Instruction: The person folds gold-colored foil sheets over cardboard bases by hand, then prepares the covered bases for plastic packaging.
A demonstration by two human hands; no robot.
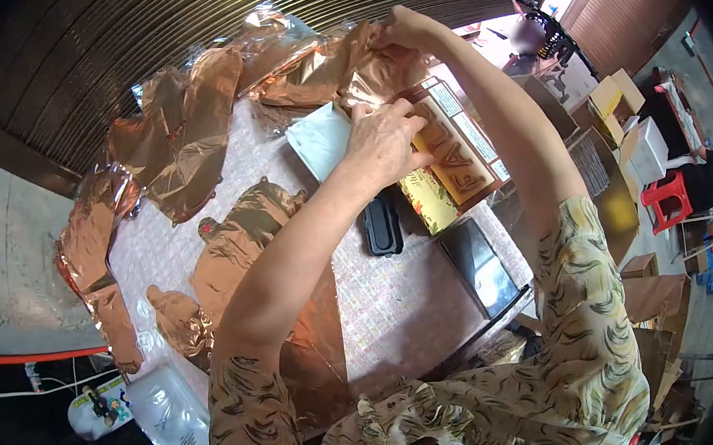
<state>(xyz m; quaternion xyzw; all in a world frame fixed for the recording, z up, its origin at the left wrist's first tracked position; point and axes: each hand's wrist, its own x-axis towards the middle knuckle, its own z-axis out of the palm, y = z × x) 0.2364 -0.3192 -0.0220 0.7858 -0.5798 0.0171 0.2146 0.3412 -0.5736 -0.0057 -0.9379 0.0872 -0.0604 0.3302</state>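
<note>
Foil (382, 71) was pinched in right hand (405, 32); left hand (380, 140), apart, touched box (458, 154), grip unclear. Seemingly foil-handling; next move wanted light touch.

Fingertips and fine print are lost from view at a foil-strewn surface (390, 301).
The fingertips of the right hand (403, 31) are obscured in the gripped copper foil (369, 71); part of the box (465, 169) is covered by the left hand (382, 144), and the print on the box's white label (452, 102) is too small to be read. A foil shape (245, 220) is partly hidden by the left forearm (291, 259). The patterned shirt (511, 405) is cut off by the bottom edge; a background figure's head (527, 36) is blurred.
</note>
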